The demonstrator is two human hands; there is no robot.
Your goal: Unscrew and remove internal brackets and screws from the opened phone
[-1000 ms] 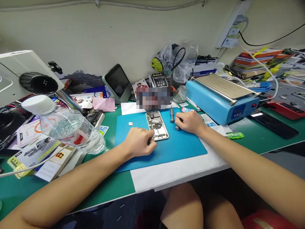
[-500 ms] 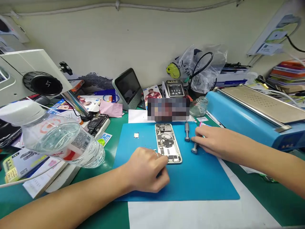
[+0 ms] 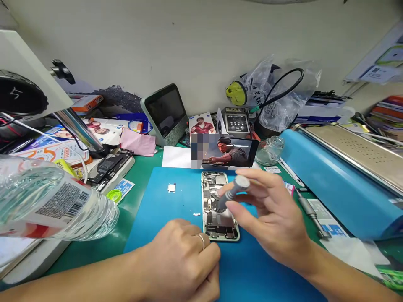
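One opened phone point(image 3: 217, 209) lies in the middle of the blue mat point(image 3: 151, 218), its inner parts bare and its long axis running straight away from the person toward the wall. Across its middle slants a grey screwdriver point(image 3: 231, 192), tip down and to the left over the phone's inside, round cap up and to the right; motion blur hides whether the tip touches. The right hand point(image 3: 273, 222) comes in from the right and pinches the screwdriver between thumb and fingers, with the forefinger stretched out past the cap. It is the hand nearer the phone's middle. The left hand point(image 3: 185, 262), a ring on one finger, rests on the mat just beside the phone's near left corner with its fingers curled under; whether anything sits between them cannot be told. A small pale part point(image 3: 171, 187) lies apart on the mat to the left, and a second screwdriver point(image 3: 310, 212) lies off the mat's right edge. Beyond the phone's far end a lit screen point(image 3: 233, 152) is propped, with a glass jar point(image 3: 270, 150) beside it, a blue machine point(image 3: 330, 184) to the right and a water bottle point(image 3: 53, 209) on its side at the far left
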